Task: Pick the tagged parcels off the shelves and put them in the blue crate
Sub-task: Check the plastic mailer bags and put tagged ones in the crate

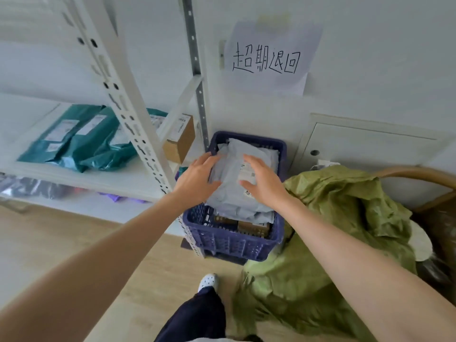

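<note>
From my head camera I look down at a pale wood-look floor point(61, 243) and a plain white wall point(370, 70). My left hand point(197, 178) and right hand point(264, 181) are both spread flat, fingers loose and holding nothing, one on each side of a grey mailer point(232, 191) that lies on top of the blue crate point(229, 240). Whether my palms press on the bag or float just above it, I cannot tell. The crate stands on the floor against the wall, filled to the rim — brown cartons point(251, 227) show under the grey bag at its near end.

To the left rises a white metal shelf rack point(138, 134). On its board lie several teal mailers point(81, 141) with white labels, and at the end nearest the crate a small cardboard box point(179, 141) stands upright. Darker and purple bags sit blurred on the level below.

On the wall above the crate hangs a paper sign point(267, 60) with handwritten characters. To the right of the crate a crumpled green sack point(333, 230) is heaped on the floor, beside a wicker chair point(419, 174). My shoe point(208, 281) shows below.
</note>
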Available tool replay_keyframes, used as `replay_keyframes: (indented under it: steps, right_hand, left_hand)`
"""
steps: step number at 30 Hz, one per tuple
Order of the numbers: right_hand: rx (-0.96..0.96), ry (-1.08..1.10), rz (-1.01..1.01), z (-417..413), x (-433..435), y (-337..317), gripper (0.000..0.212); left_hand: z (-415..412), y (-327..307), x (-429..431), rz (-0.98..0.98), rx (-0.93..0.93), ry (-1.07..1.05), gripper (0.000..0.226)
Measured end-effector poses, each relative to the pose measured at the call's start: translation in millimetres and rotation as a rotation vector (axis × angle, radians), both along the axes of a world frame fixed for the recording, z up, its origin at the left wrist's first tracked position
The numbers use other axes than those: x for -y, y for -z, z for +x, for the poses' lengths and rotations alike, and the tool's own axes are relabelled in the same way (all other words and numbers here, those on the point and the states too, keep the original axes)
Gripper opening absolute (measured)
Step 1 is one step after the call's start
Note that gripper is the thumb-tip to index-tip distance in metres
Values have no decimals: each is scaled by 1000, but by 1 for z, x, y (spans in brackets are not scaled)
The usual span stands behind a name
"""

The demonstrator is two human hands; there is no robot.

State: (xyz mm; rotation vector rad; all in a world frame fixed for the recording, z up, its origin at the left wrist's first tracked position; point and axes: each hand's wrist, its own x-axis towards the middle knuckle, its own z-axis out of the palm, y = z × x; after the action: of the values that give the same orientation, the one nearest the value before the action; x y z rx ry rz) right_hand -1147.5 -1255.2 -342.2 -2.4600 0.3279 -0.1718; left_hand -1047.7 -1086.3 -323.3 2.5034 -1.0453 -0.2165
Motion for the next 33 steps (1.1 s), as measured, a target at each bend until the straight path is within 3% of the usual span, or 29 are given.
replay_keyframes:
  steps: [12, 33]
  right_hand:
    - [85, -74, 81, 21, -126, -17, 68]
    - [66, -49, 106, 183, -384, -17, 74]
  left_hand:
    - [5, -12, -150, 17, 33, -168, 66]
    - [161, -18, -431, -90, 6, -255, 61]
